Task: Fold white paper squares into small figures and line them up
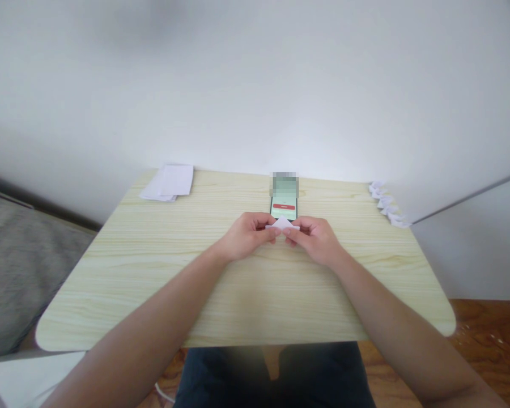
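Between my two hands is a small piece of folded white paper (283,222) with a pointed top, held in front of the phone. My left hand (249,233) pinches its left side, thumb on the near face. On the right side, my right hand (317,237) grips it the same way, and the two thumb tips nearly meet at the middle. Just behind the paper a phone (284,198) lies on the table with its screen lit green and a red bar; its upper part is pixelated. The fingers partly cover the paper's lower edge.
A pale wood-grain table (153,272) stands against a white wall (255,85). Flat white paper sheets (176,180) lie at its back left. Several folded white paper pieces (386,205) sit in a row along the back right edge. Grey fabric (17,260) is at the left.
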Motion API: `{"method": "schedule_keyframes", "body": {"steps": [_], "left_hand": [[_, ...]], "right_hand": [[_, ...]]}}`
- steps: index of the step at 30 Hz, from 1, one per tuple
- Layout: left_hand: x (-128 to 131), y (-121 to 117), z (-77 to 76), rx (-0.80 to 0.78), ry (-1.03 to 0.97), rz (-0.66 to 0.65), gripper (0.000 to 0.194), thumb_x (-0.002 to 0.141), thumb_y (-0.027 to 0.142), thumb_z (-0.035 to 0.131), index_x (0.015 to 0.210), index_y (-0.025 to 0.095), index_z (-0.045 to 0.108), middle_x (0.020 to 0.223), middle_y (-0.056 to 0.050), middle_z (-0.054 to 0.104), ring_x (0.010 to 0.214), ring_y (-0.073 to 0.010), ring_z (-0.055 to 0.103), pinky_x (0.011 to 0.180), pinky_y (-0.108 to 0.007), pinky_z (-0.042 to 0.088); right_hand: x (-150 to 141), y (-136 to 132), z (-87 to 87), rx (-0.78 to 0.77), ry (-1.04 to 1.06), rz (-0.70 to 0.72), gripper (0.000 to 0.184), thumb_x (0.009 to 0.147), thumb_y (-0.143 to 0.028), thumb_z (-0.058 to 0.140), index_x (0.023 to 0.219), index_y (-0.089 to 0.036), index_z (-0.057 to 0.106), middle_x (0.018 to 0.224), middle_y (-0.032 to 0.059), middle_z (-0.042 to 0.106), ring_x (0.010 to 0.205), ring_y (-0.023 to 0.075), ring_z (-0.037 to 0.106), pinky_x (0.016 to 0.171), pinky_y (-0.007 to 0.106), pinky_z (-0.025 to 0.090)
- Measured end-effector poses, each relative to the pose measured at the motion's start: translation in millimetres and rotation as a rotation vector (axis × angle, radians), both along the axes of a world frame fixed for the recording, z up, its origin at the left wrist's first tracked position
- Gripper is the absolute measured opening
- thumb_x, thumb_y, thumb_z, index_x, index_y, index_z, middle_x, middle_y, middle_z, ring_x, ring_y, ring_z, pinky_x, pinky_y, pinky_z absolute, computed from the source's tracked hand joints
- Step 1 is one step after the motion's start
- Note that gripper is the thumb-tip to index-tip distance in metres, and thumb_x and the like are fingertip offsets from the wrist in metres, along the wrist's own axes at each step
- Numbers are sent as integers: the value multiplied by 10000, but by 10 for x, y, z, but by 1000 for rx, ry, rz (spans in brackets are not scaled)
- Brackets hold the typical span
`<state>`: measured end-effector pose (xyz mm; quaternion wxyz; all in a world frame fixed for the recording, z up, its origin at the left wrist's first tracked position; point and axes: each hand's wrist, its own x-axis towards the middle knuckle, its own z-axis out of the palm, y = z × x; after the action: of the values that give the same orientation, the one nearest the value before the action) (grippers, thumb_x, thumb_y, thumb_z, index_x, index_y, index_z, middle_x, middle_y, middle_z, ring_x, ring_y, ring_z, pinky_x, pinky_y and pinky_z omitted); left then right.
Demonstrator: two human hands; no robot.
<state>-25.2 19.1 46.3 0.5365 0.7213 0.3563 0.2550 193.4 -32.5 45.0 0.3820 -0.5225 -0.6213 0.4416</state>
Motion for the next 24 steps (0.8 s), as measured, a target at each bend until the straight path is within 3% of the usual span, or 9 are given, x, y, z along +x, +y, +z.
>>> {"method": "schedule_keyframes", "body": {"steps": [8, 13, 24], "left_hand": [[3, -9, 21, 40, 35, 26, 299, 925, 397, 635, 764, 145, 646, 687, -1, 609, 629, -113, 471, 598, -255, 333], [-13, 20, 1, 26, -3, 36, 307, 927, 413, 636, 772, 148, 644, 700, -6, 619, 655, -123, 505, 621, -261, 353], [-2, 35, 0, -30, -113, 101, 297, 910, 438, 663, 837, 150, 669, 708, -5, 626, 682, -136, 545, 667, -271, 387]], "right_hand": [[-6, 2, 37, 0, 14, -21, 278, 897, -457, 711, 816, -192, 731, 726, 26, 753, 643, 154, 680, 625, 259, 500], [6, 6, 52, -6, 50, 19, 282, 912, -464, 691, 867, -193, 757, 752, 27, 751, 658, 151, 671, 635, 258, 498], [10, 30, 35, 19, 107, -50, 335, 931, -453, 666, 731, -188, 714, 688, 26, 725, 635, 150, 638, 663, 275, 490]]}}
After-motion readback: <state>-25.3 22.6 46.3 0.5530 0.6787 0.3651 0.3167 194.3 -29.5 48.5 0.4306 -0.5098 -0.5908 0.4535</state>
